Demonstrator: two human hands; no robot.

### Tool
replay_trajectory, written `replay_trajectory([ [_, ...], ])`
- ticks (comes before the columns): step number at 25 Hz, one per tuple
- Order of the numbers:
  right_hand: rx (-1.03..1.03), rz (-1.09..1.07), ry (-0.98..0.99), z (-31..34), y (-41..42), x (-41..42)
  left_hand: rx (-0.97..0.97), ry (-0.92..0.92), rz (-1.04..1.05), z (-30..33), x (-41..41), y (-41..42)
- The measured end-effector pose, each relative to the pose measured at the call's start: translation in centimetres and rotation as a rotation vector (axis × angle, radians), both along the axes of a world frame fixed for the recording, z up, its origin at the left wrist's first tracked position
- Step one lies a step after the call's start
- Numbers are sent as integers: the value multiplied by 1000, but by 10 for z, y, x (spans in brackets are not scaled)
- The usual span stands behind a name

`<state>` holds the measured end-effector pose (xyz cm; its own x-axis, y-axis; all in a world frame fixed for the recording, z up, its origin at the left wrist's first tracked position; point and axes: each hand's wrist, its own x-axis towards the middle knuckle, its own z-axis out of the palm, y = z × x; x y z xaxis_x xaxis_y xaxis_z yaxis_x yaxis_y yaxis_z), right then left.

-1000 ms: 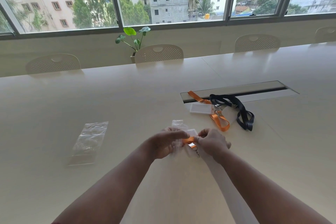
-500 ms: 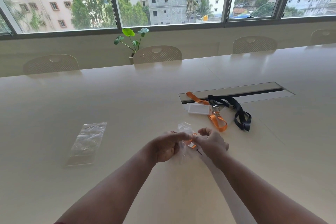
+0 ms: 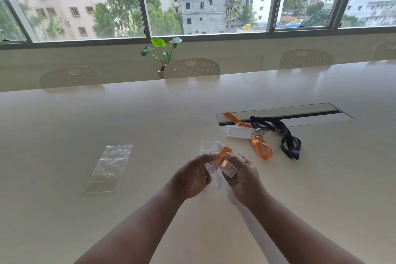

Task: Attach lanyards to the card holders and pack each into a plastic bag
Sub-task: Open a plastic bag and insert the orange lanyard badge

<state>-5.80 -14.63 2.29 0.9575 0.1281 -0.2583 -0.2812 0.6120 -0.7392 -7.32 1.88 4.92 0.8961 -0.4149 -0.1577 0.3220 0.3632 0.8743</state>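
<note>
Above the table (image 3: 150, 210), both hands' grips, left hand (image 3: 194, 178) and right hand (image 3: 244, 178), pinch the orange lanyard (image 3: 225, 152) between them.

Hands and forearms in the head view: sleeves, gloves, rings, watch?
Left hand and right hand are bare, with no gloves. Both forearms are uncovered to the frame's bottom edge; no sleeves or watch are visible. Rings cannot be made out.

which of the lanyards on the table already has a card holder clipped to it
The orange lanyard lying by the table's cable slot: a white card holder appears clipped to its metal end. The black lanyard beside it has a bare clip, no holder.
</note>
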Motion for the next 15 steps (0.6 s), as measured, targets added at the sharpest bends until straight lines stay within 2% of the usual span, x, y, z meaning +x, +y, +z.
replay_trajectory([
  [6, 90, -19, 70, -1, 15, -3, 28, -16, 54, -2, -8, 2],
  [15, -27, -141, 148, 18, 14, 2, 239, -96, -23, 6, -13, 8],
])
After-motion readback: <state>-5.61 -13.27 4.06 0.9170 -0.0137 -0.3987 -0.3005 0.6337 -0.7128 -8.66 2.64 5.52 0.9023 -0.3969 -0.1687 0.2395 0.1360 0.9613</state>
